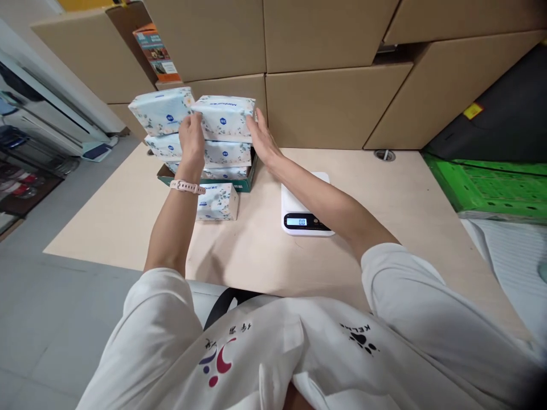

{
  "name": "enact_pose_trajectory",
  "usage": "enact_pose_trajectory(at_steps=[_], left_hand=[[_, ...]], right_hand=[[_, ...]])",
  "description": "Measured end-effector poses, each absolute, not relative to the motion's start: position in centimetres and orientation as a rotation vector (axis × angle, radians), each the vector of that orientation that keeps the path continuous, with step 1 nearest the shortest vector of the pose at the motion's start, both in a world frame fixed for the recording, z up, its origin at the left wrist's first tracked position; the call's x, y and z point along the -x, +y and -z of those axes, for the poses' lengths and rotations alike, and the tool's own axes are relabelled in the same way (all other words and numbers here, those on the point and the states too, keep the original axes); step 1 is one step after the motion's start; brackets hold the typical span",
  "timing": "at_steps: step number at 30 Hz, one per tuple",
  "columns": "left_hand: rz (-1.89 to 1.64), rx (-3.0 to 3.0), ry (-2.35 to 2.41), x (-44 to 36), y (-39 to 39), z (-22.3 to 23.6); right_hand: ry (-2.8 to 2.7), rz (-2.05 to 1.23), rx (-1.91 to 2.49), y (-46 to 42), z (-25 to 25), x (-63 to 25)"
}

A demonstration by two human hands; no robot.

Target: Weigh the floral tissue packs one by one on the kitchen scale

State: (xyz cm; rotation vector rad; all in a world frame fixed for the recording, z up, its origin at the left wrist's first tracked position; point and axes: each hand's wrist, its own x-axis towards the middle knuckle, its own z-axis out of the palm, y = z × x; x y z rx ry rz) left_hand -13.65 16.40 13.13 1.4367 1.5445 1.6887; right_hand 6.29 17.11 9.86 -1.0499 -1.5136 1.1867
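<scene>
A soft pack of tissues (224, 118), white and pale blue with a floral print, sits at the top right of a stack. My left hand (192, 136) presses on its left end, fingers partly hidden. On the opposite end, my right hand (262, 136) lies along the side with the thumb in front, so the pack is gripped between both hands. Another tissue pack (160, 114) tops the left column. Several more packs fill the rows below, inside a low green carton (243, 185). One single pack (220, 202) stands on the table in front of the carton.
A white kitchen scale (294, 199) reading 0.0 lies under my right forearm on the wooden table (256, 250). Large cardboard boxes (333, 105) form a wall behind. A green plastic pallet (470, 188) is at the right, and a cable hole (384, 155) near the back edge.
</scene>
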Motion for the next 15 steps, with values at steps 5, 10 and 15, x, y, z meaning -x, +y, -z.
enact_pose_trajectory(at_steps=[5, 10, 15], left_hand=[[-1.662, -1.335, 1.549, 11.0, 12.0, -12.9], [-1.607, -1.595, 1.171, 6.0, 4.3, -9.1], [-1.327, -1.604, 1.033, 0.7, -0.4, -3.8]], right_hand=[[-1.525, -1.142, 0.960, 14.6, -10.4, -8.7], [-1.613, -0.876, 0.898, 6.8, -8.6, -17.5], [-1.518, -0.824, 1.140, 0.0, -4.3, -23.9]])
